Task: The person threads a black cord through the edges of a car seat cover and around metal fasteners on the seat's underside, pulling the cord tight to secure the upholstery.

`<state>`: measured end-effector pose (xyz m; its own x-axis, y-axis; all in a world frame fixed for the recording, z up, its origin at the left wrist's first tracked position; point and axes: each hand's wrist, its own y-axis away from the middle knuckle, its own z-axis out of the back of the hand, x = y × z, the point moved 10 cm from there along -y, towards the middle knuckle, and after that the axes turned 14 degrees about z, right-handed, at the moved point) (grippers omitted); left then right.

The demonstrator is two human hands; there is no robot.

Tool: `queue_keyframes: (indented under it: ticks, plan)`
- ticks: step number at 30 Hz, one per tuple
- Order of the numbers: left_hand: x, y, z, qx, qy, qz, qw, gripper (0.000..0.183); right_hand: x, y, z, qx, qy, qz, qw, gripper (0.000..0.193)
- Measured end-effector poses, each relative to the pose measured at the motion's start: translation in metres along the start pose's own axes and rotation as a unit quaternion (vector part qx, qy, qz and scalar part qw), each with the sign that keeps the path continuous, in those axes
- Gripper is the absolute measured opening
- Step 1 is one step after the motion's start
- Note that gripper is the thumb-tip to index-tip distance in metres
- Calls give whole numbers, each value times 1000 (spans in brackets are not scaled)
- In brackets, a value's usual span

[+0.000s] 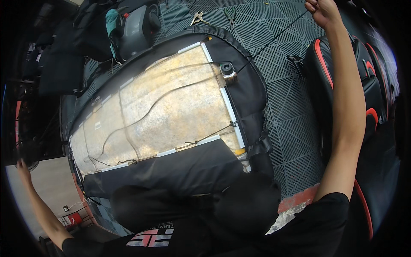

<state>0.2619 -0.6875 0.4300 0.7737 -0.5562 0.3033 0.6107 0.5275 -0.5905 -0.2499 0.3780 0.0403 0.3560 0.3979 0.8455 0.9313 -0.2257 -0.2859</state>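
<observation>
A padded seat part point(171, 107) lies in front of me, its mottled cream backing ringed by a black cover point(171, 171) with white edging strips. My right hand point(324, 13) is raised at the upper right, fingers closed round a taut black cord point(278, 36). That cord runs down to the seat's far right edge, near a round black fitting point(227, 68). My left hand point(24, 168) is stretched out to the far left. Its fingers look curled, but what they hold is lost in the dark there. Thin wires cross the backing, and a knotted cord point(209, 135) lies near its right corner.
Pliers with green handles point(230, 16) and metal locking pliers point(199, 18) lie on the grey grid floor tiles point(287, 107) beyond the seat. A grey machine point(137, 32) with a teal cloth point(112, 23) stands at the upper left. Black seats with red trim point(323, 60) flank the right.
</observation>
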Motion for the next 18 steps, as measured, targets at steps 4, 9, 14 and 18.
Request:
queue_keyframes:
  ticks: [4,9,14,18]
  plan:
    - [149,187,-36,126,-212,190,950,48,9,-21,-32,45,37,5,998,11]
    - [219,435,-6,218,-297,232,900,42,5,-12,-35,-14,111,30,993,14]
    - [183,620,-91,639,-308,147,689,31,7,-15,-38,-30,92,41,994,14]
    - [83,612,-151,790,-222,-116,560,24,33,3,-68,6,64,48,997,9]
